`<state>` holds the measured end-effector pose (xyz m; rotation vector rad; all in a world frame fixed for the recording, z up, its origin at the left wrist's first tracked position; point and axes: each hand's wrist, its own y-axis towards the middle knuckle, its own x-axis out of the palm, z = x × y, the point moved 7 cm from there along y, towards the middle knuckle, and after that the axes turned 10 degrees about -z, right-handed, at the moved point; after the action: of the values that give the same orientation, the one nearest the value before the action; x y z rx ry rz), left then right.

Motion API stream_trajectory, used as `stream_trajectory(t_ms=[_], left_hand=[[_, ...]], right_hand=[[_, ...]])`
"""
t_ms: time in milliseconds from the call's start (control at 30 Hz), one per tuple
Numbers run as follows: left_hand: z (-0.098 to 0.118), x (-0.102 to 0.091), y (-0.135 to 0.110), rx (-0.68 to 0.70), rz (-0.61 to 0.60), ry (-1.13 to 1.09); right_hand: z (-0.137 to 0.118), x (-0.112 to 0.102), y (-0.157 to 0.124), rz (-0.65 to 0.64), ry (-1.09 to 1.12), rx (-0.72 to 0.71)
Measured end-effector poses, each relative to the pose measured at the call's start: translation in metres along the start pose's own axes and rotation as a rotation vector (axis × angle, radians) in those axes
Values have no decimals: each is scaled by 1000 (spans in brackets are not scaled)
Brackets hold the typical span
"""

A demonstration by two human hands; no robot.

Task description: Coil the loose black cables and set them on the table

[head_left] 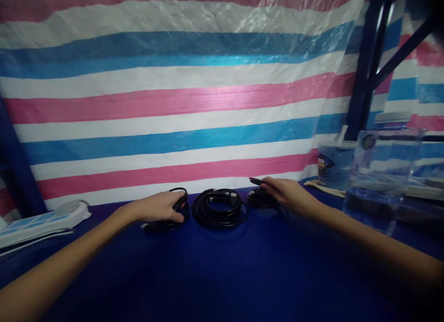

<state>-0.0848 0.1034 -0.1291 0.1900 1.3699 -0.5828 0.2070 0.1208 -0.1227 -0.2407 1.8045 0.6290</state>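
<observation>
Three coils of black cable lie in a row along the back of the blue table. My left hand [161, 205] is closed on the left cable coil [166, 226], with loops between the thumb and fingers. The middle cable coil [201, 215] is the largest; connector ends show inside its ring, and neither hand touches it. At the right, my right hand [286, 193] pinches part of the right cable coil [261, 199], whose upper strands rise in the fingers. Its fingers partly hide that coil.
A white power strip [45, 222] with a plug and cord sits at the left. To the right stand a cartoon-printed cup [333, 160] and a clear plastic box [381, 174]. Striped plastic sheeting [190, 104] hangs behind the blue table [222, 271], beside a blue metal post [367, 67].
</observation>
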Motion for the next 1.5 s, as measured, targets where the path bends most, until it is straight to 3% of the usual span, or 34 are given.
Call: stream_trajectory(t_ms=[100, 267, 433, 533, 633, 800, 867, 933, 1033, 1133, 1200, 1300, 1400, 1433, 1500], left_hand=[[-2, -14, -5, -31, 83, -2], [-3, -28, -14, -62, 109, -183], [-4, 8, 0, -25, -153, -133], [-5, 10, 4, -28, -132, -109], [2, -17, -1, 20, 64, 48], [22, -72, -27, 95, 546, 335], [23, -82, -34, 39, 614, 349], [17, -87, -38, -91, 598, 320], [7, -95, -47, -272, 611, 279], [9, -104, -57, -276, 668, 353], [16, -113, -65, -218, 773, 398], [23, -130, -75, -179, 938, 312], [25, -158, -81, -181, 1057, 155], [28, -169, -87, -170, 1132, 111], [39, -190, -105, -145, 1353, 95]], right_hand=[[2, -5, 0, 42, 38, 25], [18, 0, 2, -94, 207, 52], [13, 27, 0, -329, 130, -60], [6, 36, -2, -342, 50, -99], [1, 30, -1, -252, -6, -93], [-19, -3, -3, -13, -204, -119], [-24, -6, -4, -74, -252, -102], [-24, -6, -5, -166, -265, -64], [-19, -17, -7, -193, -223, 0], [-14, -23, -14, -334, -221, 68], [-18, -29, -20, -424, -334, 81], [-45, -53, -17, -290, -531, 58], [-91, -69, -1, -98, -544, -45], [-108, -65, 7, -83, -516, -132], [-132, -43, 22, -177, -395, -283]])
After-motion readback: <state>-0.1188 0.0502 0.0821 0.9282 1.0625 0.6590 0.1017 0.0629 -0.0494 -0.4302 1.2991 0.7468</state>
